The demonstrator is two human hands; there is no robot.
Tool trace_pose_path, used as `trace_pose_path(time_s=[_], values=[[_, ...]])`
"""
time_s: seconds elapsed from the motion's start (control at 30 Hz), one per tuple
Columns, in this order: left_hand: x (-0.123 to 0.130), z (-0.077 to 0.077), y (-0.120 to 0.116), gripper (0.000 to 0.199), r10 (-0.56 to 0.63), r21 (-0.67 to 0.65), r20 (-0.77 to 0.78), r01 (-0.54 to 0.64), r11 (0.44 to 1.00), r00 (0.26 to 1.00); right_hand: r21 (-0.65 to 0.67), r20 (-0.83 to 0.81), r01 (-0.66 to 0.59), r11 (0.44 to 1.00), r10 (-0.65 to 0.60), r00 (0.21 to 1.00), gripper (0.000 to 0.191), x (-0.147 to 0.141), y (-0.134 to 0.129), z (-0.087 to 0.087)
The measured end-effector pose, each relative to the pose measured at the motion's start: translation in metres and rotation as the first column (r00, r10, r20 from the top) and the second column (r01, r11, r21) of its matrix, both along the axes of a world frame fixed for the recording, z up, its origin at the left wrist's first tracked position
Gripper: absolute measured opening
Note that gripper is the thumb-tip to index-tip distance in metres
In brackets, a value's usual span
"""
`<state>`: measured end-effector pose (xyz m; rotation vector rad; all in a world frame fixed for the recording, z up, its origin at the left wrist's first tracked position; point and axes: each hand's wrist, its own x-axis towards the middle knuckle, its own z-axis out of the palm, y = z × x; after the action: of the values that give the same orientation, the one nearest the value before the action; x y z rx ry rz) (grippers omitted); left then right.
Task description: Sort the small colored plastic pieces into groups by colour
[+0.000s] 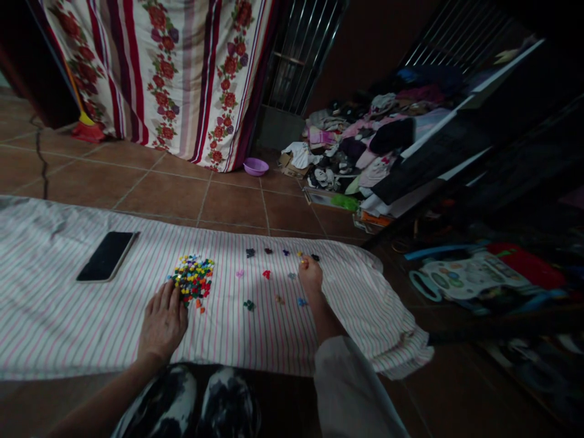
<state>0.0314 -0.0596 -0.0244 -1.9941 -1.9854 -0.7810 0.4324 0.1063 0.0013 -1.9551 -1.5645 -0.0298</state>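
Observation:
A mixed pile of small colourful pieces (194, 280), yellow, red, green, white and other colours, lies on the striped cloth (223, 340). My left hand (164, 319) rests flat at the pile's near left edge, fingers stretched out and touching it. To the right, small single-colour clusters sit in rough rows, among them a red cluster (266, 275), a dark green cluster (249, 305), a pink cluster (239, 274) and a blue cluster (302, 302). My right hand (311, 277) is closed in a pinch on a small yellow piece (303, 261), just below a yellow cluster (300, 253). A black cluster (315, 257) lies beside its knuckles.
A dark-screened phone (108, 256) lies left on the cloth. Beyond are a tiled floor (159, 188), a purple basin (256, 166), a floral curtain (191, 73) and a heap of clothes (360, 134). A toy-like panel (474, 277) is at the right.

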Motion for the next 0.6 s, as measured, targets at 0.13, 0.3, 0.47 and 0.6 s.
trace_pose_path(time_s=[0.13,0.3,0.47,0.6], values=[[0.000,-0.002,0.000,0.048,0.001,0.012,-0.008,0.000,1.000,1.000,-0.012,0.003,0.004,1.000,-0.004,1.000,0.037,0.001,0.008,0.001],[0.001,-0.001,0.000,0.048,0.010,0.006,0.029,-0.010,1.000,1.000,-0.018,0.009,0.026,0.999,-0.026,1.000,0.033,0.000,0.021,-0.003],[0.001,-0.001,0.000,0.048,0.013,-0.003,-0.003,-0.013,1.000,1.000,-0.020,0.016,0.050,0.999,-0.050,0.999,0.027,0.003,0.032,-0.007],[0.000,-0.003,0.001,0.049,0.018,-0.017,0.008,-0.018,1.000,1.000,-0.035,0.020,0.071,0.997,-0.070,0.997,0.025,0.006,0.038,-0.010]])
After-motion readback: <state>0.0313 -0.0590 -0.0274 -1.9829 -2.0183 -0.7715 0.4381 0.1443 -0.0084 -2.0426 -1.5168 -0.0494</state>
